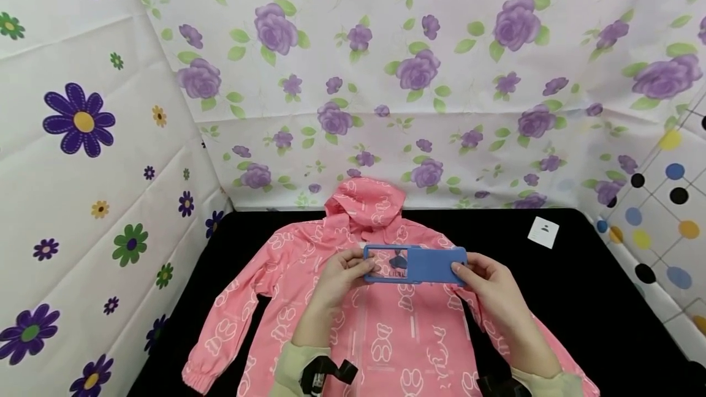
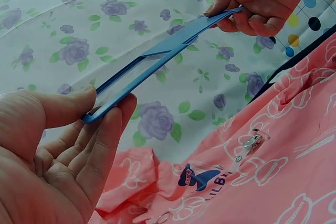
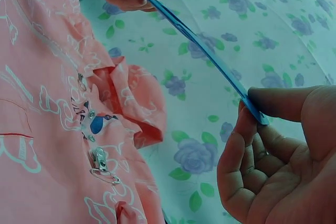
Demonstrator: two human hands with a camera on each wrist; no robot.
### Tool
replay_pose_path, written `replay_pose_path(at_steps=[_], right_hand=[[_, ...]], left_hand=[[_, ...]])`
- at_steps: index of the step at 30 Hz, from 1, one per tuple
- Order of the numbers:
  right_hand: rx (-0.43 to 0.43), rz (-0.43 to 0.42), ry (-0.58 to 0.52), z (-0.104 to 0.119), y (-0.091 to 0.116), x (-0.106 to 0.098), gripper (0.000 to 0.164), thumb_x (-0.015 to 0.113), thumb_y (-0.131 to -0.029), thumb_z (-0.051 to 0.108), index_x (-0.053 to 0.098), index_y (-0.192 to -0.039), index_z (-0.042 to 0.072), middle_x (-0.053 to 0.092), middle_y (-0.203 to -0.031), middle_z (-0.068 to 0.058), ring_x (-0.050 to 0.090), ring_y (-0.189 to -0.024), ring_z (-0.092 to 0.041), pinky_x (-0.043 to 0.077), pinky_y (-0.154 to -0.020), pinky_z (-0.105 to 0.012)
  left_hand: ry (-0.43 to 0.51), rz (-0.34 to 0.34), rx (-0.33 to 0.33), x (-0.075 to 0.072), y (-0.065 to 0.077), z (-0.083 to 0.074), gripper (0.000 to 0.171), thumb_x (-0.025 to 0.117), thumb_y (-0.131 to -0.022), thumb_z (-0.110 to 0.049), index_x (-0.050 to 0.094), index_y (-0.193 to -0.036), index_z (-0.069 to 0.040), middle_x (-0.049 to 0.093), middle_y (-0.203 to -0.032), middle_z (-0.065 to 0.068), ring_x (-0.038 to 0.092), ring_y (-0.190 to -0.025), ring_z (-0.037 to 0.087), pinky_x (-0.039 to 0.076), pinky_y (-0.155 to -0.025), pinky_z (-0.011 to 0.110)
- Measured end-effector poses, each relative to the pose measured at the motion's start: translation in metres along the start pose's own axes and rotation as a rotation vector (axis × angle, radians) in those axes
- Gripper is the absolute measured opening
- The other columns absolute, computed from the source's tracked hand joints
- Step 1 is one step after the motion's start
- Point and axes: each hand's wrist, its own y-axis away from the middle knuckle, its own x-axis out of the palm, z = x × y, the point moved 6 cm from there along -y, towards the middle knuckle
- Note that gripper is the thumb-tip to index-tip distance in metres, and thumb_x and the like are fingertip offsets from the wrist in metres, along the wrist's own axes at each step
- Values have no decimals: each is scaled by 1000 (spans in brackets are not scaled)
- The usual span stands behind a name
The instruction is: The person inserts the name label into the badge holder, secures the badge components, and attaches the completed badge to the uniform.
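A blue badge holder [image 1: 436, 264], slid out lengthwise with a clear window at its left end, is held level above the jacket. My left hand [image 1: 341, 276] pinches the window end between thumb and fingers. At the solid end, my right hand [image 1: 493, 282] grips with thumb on top and fingers beneath. Under them a pink hooded jacket [image 1: 380, 348] with white bear outlines lies spread out. On its chest, the left wrist view has a metal clip [image 2: 253, 141] beside dark blue bear lettering, and the right wrist view also catches this clip [image 3: 98, 160].
A white card [image 1: 543, 232] with a dark person icon lies on the black table [image 1: 491, 231], right of the jacket's hood. Flowered sheets [image 1: 353, 78] close off the back and left, and a dotted sheet [image 1: 662, 219] stands at the right.
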Motion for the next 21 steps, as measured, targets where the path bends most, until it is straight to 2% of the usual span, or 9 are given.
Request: replay_pose_path(at_steps=[4, 8, 13, 17, 21], right_hand=[[-4, -3, -11, 1, 0, -5, 38, 71, -106, 21, 66, -133, -6, 70, -105, -16, 73, -93, -25, 63, -80, -26], [-2, -27, -28, 0, -1, -12, 40, 71, -106, 20, 64, -135, -7, 70, -107, -15, 72, -92, -19, 64, -82, -28], [-28, -60, -29, -2, -2, -19, 41, 71, -106, 15, 62, -137, -9, 72, -110, -16, 71, -91, -10, 62, -82, -24], [-38, -27, -39, -11, -6, -17, 44, 73, -104, 13, 60, -139, -11, 73, -113, -17, 72, -92, -9, 61, -82, -21], [-15, 20, -60, -24, -11, -10, 44, 76, -101, 10, 62, -135, -13, 74, -112, -20, 74, -91, -13, 63, -81, -26]], left_hand=[[5, -29, -8, -1, -1, -2, 26, 71, -102, -1, 66, -123, 13, 78, -94, 7, 77, -88, 16, 65, -78, 29], [1, -67, -21, -4, -1, -3, 24, 70, -102, -2, 66, -122, 12, 78, -94, 8, 77, -88, 18, 64, -77, 29], [6, -98, 1, -8, -1, -6, 26, 69, -103, -1, 64, -124, 14, 78, -100, 17, 78, -90, 21, 65, -77, 29], [36, -120, 5, -9, -1, -8, 24, 68, -103, 1, 64, -123, 13, 77, -99, 16, 77, -88, 18, 65, -78, 30], [54, -133, 20, -8, -1, -10, 19, 67, -103, 0, 65, -119, 11, 77, -95, 12, 77, -85, 14, 65, -78, 29]])
